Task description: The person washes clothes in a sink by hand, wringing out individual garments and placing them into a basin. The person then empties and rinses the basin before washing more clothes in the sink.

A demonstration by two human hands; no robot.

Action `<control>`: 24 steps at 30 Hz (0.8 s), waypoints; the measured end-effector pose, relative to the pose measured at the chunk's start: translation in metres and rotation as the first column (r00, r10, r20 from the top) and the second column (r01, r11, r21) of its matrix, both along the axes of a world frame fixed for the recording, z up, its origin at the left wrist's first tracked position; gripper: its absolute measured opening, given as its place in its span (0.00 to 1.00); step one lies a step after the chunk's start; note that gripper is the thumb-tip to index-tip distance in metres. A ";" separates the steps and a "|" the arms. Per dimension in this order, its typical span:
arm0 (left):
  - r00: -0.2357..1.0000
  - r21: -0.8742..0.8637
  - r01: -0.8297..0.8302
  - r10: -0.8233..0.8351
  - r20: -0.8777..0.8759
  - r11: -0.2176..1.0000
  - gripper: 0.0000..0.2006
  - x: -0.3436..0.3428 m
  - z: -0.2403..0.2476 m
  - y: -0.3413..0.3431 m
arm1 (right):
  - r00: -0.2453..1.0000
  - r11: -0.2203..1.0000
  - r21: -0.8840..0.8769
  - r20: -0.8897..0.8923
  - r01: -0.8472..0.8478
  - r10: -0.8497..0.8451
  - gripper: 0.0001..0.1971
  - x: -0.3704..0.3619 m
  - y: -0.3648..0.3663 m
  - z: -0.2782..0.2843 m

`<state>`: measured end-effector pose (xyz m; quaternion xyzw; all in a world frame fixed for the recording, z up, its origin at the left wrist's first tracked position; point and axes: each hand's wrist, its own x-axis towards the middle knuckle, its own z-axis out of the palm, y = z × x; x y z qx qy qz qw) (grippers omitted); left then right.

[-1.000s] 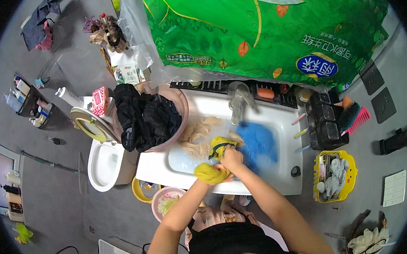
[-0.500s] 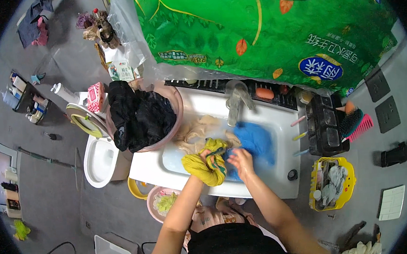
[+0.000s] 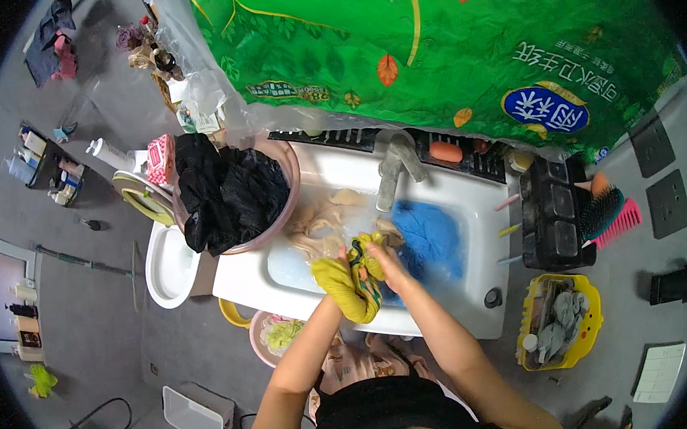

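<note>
Over the front of the white sink (image 3: 232, 280) I hold a mustard-yellow garment (image 3: 351, 298) with a dark green and orange patch. My left hand (image 3: 341, 253) is wrapped in the cloth, which drapes over it and covers most of its fingers. At the garment's right side, my right hand (image 3: 391, 268) is closed on a bunched part of it. In the cloudy water lie a blue cloth (image 3: 425, 241) on the right and a beige cloth (image 3: 318, 222) on the left. The grey faucet (image 3: 392, 171) stands behind them.
A pink basin (image 3: 291, 170) of black clothes (image 3: 230, 194) rests on the sink's left end. A large green plastic package (image 3: 395, 43) fills the back. Right are a black holder (image 3: 546, 212) and a yellow basket (image 3: 597, 316); a toilet (image 3: 173, 266) stands left.
My right hand, apart from the yellow garment and open before, has moved left and taken hold of it. The left hand stays in the cloth. The view has shifted slightly.
</note>
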<state>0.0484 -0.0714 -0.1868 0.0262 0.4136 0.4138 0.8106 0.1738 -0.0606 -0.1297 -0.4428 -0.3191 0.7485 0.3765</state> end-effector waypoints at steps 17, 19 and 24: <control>0.436 0.608 0.290 0.463 -0.772 0.740 0.06 0.058 -0.054 -0.012 | 0.537 0.815 0.526 0.772 -0.242 -0.339 0.14 0.001 0.025 -0.029; 0.245 0.565 0.244 0.513 -0.823 0.789 0.08 0.060 -0.038 -0.020 | 0.533 0.748 0.596 0.751 -0.293 -0.390 0.14 0.001 0.024 -0.035; -0.101 0.544 0.328 0.602 -0.792 0.772 0.11 0.018 0.002 -0.059 | 0.749 0.747 0.627 0.599 -0.221 -0.282 0.13 -0.045 -0.012 -0.032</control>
